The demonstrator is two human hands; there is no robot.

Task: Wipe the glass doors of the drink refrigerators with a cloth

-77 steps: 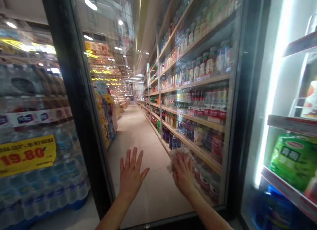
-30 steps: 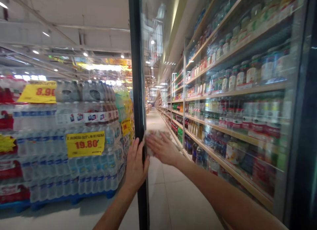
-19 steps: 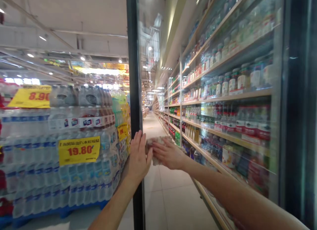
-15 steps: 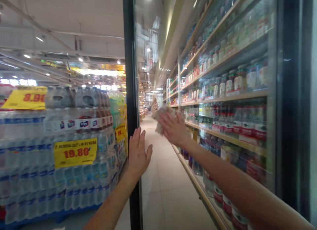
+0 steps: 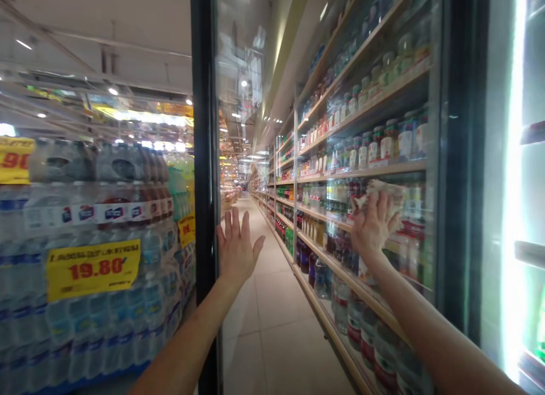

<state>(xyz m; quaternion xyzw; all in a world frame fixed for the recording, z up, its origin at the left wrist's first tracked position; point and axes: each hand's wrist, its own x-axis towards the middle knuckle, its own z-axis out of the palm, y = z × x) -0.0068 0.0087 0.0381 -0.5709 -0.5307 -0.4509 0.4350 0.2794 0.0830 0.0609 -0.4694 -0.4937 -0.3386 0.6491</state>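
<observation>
While the right hand [image 5: 375,220] lies over a beige, crumpled cloth [image 5: 386,189] at the right-hand part of a tall transparent glass pane [image 5: 240,49], the work looks under way rather than finished. That is a judgement from the cloth's place, roughly midway up the pane. How much of the glass it has already covered cannot be told: reflections and blur hide any streaks, and no line parts treated glass from untreated.

The right fingers are extended, a little parted, keeping the cloth between themselves and the glass. The left hand [image 5: 237,248] has its fingers spread wide with the thumb out, holds nothing visible, and appears to rest flat on the pane.

A black upright frame bar [image 5: 205,173] stands just beside the left little finger, leaving scant room that way. Between the hands runs a broad stretch of glass, with more above both. To the right, a narrower strip separates the cloth from a wide dark door edge [image 5: 464,151]; past it glows a vertical white light strip [image 5: 514,173]. Left of the frame, well apart from the hands, are stacked shrink-wrapped plastic bottles [image 5: 106,318].
</observation>
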